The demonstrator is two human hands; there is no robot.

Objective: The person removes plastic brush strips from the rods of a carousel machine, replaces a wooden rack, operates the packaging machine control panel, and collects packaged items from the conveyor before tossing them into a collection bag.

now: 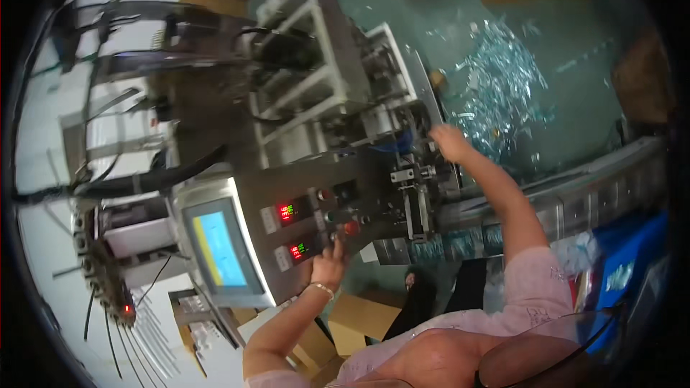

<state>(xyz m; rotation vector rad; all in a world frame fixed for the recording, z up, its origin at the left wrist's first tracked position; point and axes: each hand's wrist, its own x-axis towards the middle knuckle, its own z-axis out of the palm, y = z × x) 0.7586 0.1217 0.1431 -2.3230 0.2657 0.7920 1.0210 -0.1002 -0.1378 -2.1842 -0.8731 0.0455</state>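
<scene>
My left hand, with a bracelet at the wrist, is at the metal control panel. Its fingers stretch toward the row of buttons, and a fingertip appears to touch one below the red button. Nothing is held in that hand. Further right, my right hand reaches past the machine's conveyor end to the metal edge. Its fingers are curled in, and whatever they grip there is too small and blurred to make out. Beside the panel a lit touchscreen shows blue and yellow areas.
A heap of shiny strips lies on the green floor beyond my right hand. The conveyor with metal compartments runs under my right forearm. Cardboard boxes stand below the panel; a blue bin is at right. Framed machinery rises behind.
</scene>
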